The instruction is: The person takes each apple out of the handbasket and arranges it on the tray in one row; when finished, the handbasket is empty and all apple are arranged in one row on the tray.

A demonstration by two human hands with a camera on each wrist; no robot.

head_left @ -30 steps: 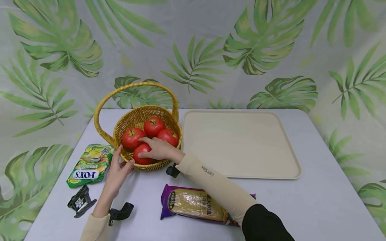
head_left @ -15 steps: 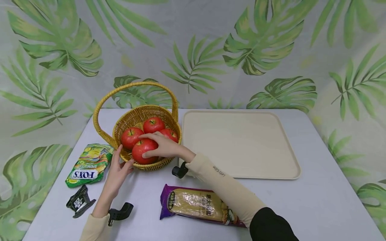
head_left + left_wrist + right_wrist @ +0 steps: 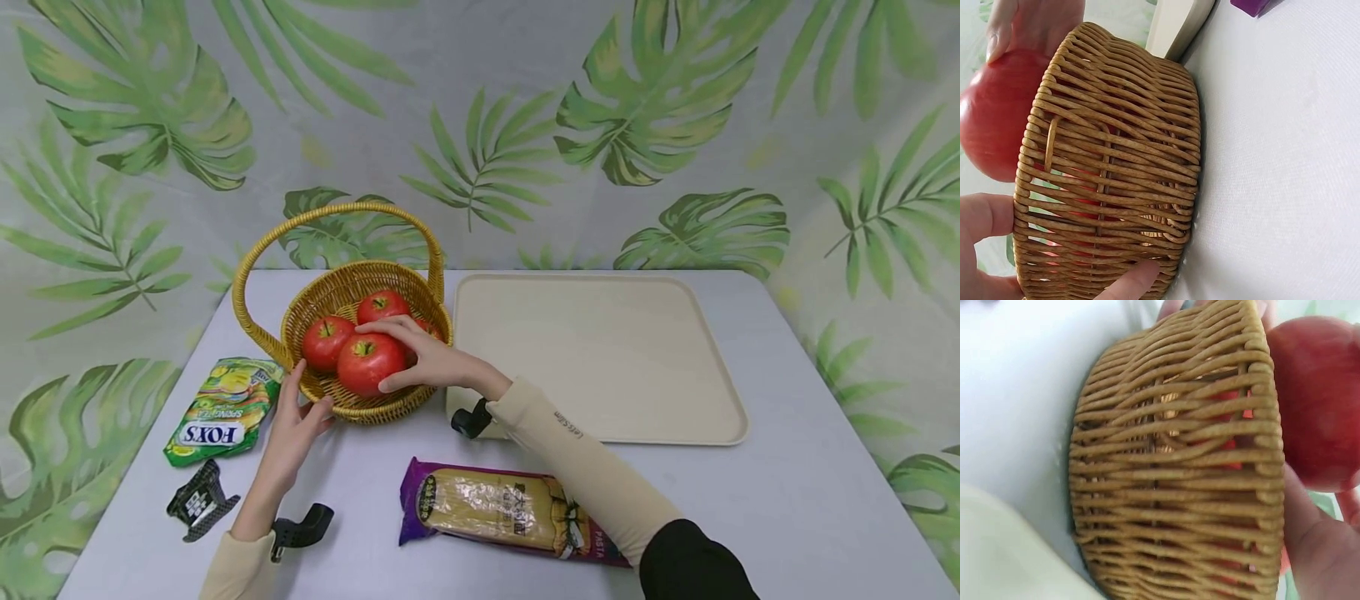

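My right hand [image 3: 442,365] grips a red apple [image 3: 366,367] between thumb and fingers, raised at the front of a wicker basket [image 3: 390,412]. In the right wrist view the held apple [image 3: 1319,403] stands above the basket rim. Behind it in the basket lie more apples: one at the left [image 3: 325,343], one at the back [image 3: 381,305], and one at the right mostly hidden by the hand. With my left hand [image 3: 288,442] I hold the basket at its front left rim; a finger [image 3: 1135,281] lies against the woven wall in the left wrist view.
A beige tray [image 3: 600,358] lies right of the basket. A purple pasta packet [image 3: 495,508] sits in front, partly under the right sleeve. At the left are a green FOX'S bag [image 3: 225,408] and a small black wrapper [image 3: 201,502]. The basket's tall handle [image 3: 337,210] arches up.
The right hand has raised the front apple out from among the others and moved it slightly right and up. The left hand has stayed at the basket.
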